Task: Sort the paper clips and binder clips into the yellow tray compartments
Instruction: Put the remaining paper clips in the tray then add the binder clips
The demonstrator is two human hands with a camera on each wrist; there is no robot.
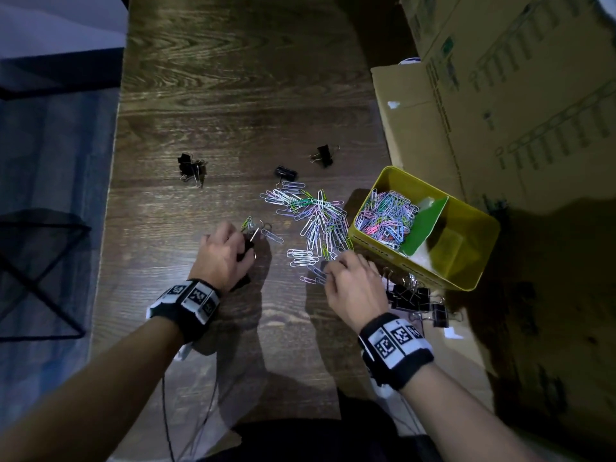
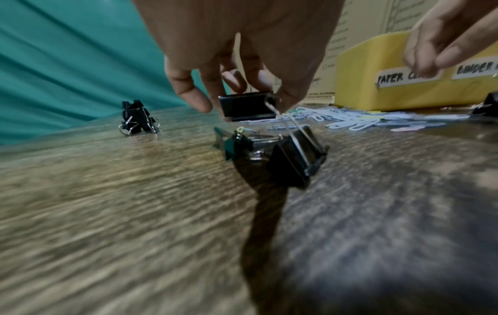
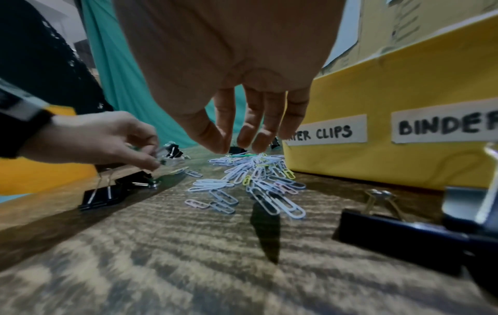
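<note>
My left hand (image 1: 230, 251) pinches a black binder clip (image 2: 246, 106) just above the wooden table (image 1: 233, 95). A second black binder clip (image 2: 296, 157) sits right below it, and its wire handle reaches up to the held one. My right hand (image 3: 237, 145) hangs over the pile of coloured paper clips (image 1: 316, 225), fingers pointing down with the tips close together. I see nothing between them. The yellow tray (image 1: 466, 278) stands to the right. Its left compartment is labelled for paper clips (image 1: 386, 218) and holds several. A green divider (image 1: 426, 225) separates it from the binder compartment.
Loose black binder clips lie at the far left (image 1: 190, 168), behind the pile (image 1: 285, 173) (image 1: 325, 155), and in a cluster (image 1: 416, 301) in front of the tray. Cardboard boxes (image 1: 516, 95) wall off the right side. The table's left edge drops to the floor.
</note>
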